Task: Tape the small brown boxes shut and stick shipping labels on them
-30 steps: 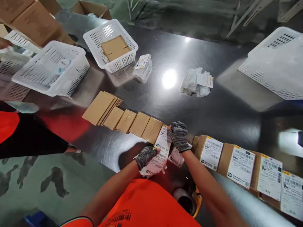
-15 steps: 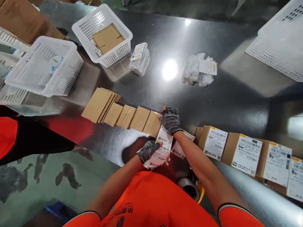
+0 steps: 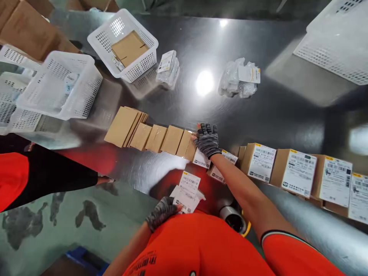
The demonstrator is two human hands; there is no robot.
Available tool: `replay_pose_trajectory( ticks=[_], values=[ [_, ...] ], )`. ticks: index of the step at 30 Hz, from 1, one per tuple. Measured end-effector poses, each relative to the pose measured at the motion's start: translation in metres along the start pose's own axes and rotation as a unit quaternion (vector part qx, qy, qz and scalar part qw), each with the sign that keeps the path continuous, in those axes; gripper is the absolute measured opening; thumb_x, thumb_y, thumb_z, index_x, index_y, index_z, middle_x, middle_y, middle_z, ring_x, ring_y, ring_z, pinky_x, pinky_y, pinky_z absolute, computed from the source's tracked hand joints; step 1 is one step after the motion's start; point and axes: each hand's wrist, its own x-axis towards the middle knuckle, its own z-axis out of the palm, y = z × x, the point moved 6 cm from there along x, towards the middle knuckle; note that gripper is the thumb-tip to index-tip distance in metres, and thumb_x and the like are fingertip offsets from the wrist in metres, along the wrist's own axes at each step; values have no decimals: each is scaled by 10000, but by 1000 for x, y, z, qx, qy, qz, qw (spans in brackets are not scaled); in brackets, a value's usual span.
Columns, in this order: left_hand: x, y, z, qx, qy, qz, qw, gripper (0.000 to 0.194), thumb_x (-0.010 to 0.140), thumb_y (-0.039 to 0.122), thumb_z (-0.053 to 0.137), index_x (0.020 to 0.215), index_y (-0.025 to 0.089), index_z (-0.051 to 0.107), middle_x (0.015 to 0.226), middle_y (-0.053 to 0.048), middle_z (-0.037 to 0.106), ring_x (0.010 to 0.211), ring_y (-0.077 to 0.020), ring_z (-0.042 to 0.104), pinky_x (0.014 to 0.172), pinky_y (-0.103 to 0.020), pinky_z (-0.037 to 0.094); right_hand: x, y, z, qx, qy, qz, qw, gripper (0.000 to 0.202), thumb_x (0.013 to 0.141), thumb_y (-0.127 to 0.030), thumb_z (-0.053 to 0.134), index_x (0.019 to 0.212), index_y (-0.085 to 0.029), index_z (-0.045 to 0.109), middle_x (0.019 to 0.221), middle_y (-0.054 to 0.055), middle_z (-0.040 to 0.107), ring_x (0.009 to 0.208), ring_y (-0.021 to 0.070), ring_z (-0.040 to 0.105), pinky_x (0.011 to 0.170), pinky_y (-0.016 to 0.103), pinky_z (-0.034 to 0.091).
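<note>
My left hand, in a grey fingerless glove, pinches a small stack of white printed shipping labels close to my body, below the table's front edge. My right hand, gloved alike, lies with its fingers stretched out at the right end of a row of small brown cardboard boxes. Its thumb touches the last box. Just under that hand, a white label shows on the front of the box row. Another labelled box stands partly hidden behind my right forearm.
Larger labelled cartons line the front edge at right. Flattened cardboard leans at the row's left end. Bubble-wrapped packs and a wrapped bundle lie farther back. White baskets stand at left; another person's arm reaches in there.
My left hand has drawn back toward my body with the label stack, away from the box row. A label now shows on the box front. My right hand stays at the box.
</note>
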Motion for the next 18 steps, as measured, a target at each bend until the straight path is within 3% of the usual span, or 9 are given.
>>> replay_pose_trajectory(
  ticks=[3,6,9,12,15,17,18],
  values=[
    [-17,3,-10,-15,-10,32,999,676,572,816,1051,810,202,897,880,-130,904,1037,-445,869,1051,-568,663,-9,-5,8,22,-6,-8,1000,702,1117,-288,633,1765,-50,508,1835,289,522,1714,444,394,1421,741,157],
    [-26,23,-19,-57,29,123,990,683,609,768,1067,957,196,931,1068,-158,934,1179,-449,856,1184,-575,641,-35,-21,24,55,-23,-25,998,703,1079,-265,668,1743,-67,553,1815,304,540,1693,449,466,1432,766,172],
    [-32,41,-24,-83,49,191,977,737,648,773,1055,1066,175,944,1213,-192,925,1249,-444,840,1239,-560,625,-83,-46,42,78,-44,-53,995,642,1031,-297,718,1640,-97,686,1732,302,640,1635,458,571,1432,782,245],
    [-36,50,-30,-75,63,215,972,730,674,780,1042,1060,167,949,1170,-195,929,1268,-446,833,1240,-548,626,-140,-75,58,161,-66,-93,980,518,1002,-381,747,1465,-161,823,1594,260,770,1564,446,666,1384,733,426],
    [-39,59,-32,-62,62,235,968,681,673,748,1049,1030,177,946,1124,-181,933,1295,-455,821,1228,-546,631,-178,-95,58,230,-63,-115,964,473,1152,-453,529,1475,-263,818,1420,158,879,1332,325,827,1200,564,651],
    [-42,63,-29,-55,51,250,965,672,691,741,1037,1040,175,943,1120,-179,932,1289,-459,820,1219,-556,635,-187,-105,48,296,-64,-123,945,586,1213,-537,364,1536,-274,777,1339,143,902,1200,288,869,1050,484,715],
    [-43,65,-28,-55,45,258,964,675,711,749,1022,1059,175,942,1125,-177,932,1290,-458,820,1219,-560,634,-189,-109,43,347,-81,-125,926,638,1204,-623,367,1538,-264,775,1293,144,910,1164,298,875,1007,479,725]
  ],
)
